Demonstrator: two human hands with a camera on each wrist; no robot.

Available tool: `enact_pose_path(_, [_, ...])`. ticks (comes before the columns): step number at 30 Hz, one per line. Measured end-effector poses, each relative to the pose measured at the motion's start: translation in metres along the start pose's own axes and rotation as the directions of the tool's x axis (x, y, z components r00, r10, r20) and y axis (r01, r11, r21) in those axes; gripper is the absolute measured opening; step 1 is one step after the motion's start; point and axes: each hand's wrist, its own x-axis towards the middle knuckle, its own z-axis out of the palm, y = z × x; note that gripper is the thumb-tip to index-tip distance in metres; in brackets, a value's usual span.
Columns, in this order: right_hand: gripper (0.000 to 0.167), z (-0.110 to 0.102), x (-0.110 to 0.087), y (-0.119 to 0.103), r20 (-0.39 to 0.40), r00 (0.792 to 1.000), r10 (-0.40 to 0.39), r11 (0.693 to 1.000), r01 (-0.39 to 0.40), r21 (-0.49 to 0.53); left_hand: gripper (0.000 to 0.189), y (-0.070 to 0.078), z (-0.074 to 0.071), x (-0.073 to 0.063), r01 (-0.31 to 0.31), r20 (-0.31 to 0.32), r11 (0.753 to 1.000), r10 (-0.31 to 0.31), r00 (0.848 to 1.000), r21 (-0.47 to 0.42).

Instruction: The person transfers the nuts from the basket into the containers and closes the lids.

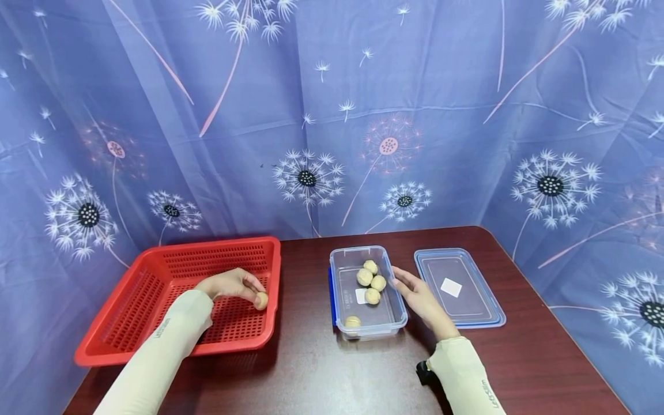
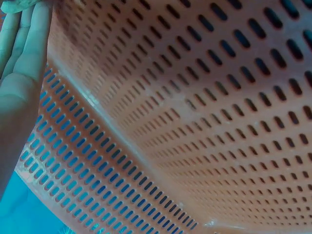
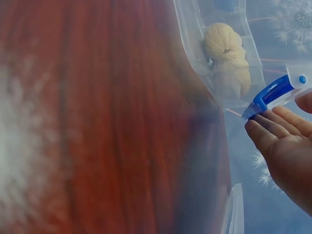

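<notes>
Inside the red plastic basket (image 1: 228,334), my left hand (image 1: 230,285) pinches a walnut (image 1: 261,301) near the basket's right wall. The left wrist view shows the fingers (image 2: 30,53) at its upper left corner, beside the slotted wall. A clear plastic container (image 1: 376,320) stands mid-table, with several walnuts (image 1: 365,277) on its floor. My right hand (image 1: 422,301) touches the container's right side with fairly straight fingers. Seen from the right wrist, those fingertips (image 3: 256,127) meet a blue latch (image 3: 273,93) on the container.
To the right of the container lies its clear, blue-edged lid (image 1: 469,302) with a white label (image 1: 451,287). Another blue latch (image 1: 332,297) hangs at the container's left side. A blue dandelion-print curtain (image 1: 353,127) rises behind and beside the brown table (image 1: 311,374).
</notes>
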Motion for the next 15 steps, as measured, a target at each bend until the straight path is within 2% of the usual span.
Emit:
enact_pose_path(4, [0.044, -0.001, 0.000, -0.002, 0.010, 1.000, 0.003, 1.000, -0.003, -0.001, 0.030, 0.005, -0.005, -0.004, 0.007, -0.051, 0.999, -0.006, 0.999, 0.036])
enact_pose_path(12, [0.045, -0.001, 0.000, -0.001, 0.015, 1.000, 0.011, 1.000, -0.011, -0.006, 0.035, 0.013, -0.012, -0.014, 0.014, -0.160, 1.000, -0.014, 0.987, -0.001])
enact_pose_path(15, [0.046, -0.001, 0.000, -0.002, 0.018, 1.000, 0.016, 1.000, -0.016, -0.009, 0.037, 0.017, -0.014, -0.018, -0.003, -0.194, 1.000, 0.000, 0.981, -0.012])
